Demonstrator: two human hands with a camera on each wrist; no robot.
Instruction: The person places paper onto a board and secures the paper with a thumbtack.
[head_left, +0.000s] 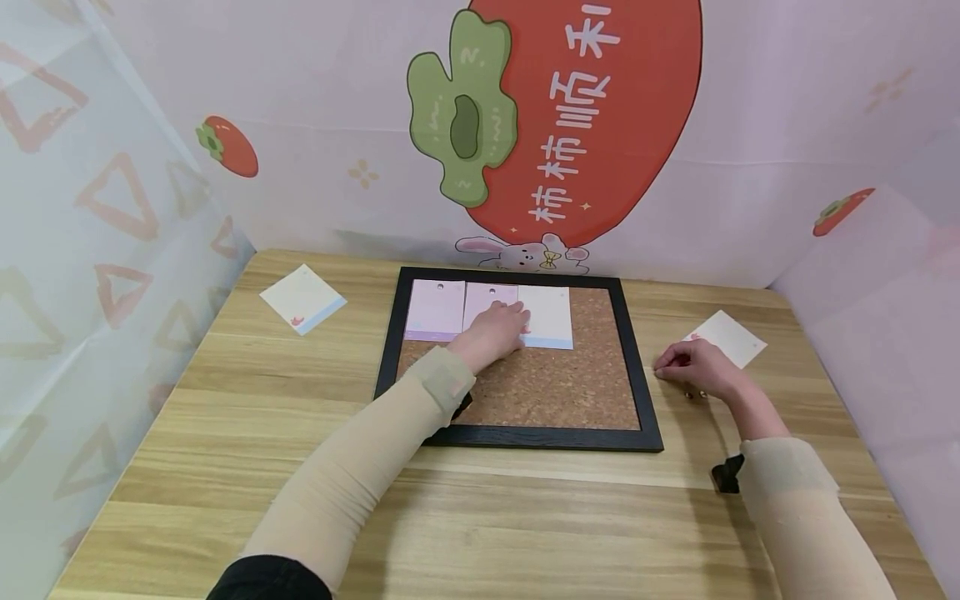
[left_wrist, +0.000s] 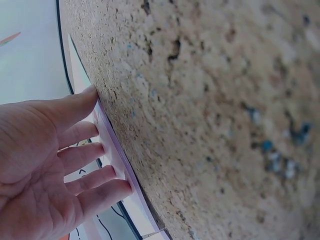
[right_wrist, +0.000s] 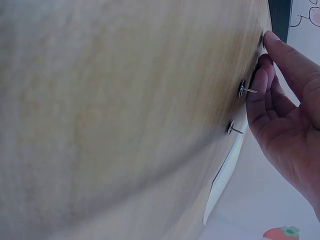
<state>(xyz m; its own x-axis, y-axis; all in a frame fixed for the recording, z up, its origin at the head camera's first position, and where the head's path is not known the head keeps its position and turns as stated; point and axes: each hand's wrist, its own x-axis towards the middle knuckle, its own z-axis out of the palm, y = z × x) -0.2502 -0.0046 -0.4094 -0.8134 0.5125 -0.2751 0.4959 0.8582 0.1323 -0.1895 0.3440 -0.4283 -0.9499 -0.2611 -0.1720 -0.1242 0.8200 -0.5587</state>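
My left hand (head_left: 495, 333) lies over the cork board (head_left: 555, 392), its fingers fairly straight and their tips on the cards. They cover the seam between the middle purple card (head_left: 483, 298) and a white card with a blue strip (head_left: 551, 308). Another purple card (head_left: 435, 307) sits at the far left of this row. To the right of the board, my right hand (head_left: 701, 367) is low over the table, finger and thumb pinching a dark thumbtack (right_wrist: 262, 41) that is mostly hidden. Beside its fingers, a thumbtack (right_wrist: 243, 89) and another thumbtack (right_wrist: 232, 128) lie point up.
A black frame (head_left: 540, 437) borders the cork. One loose white card (head_left: 303, 298) lies on the table at the left; a second loose card (head_left: 729, 337) lies just beyond my right hand. A printed backdrop (head_left: 315, 192) rises behind the wooden table (head_left: 525, 517).
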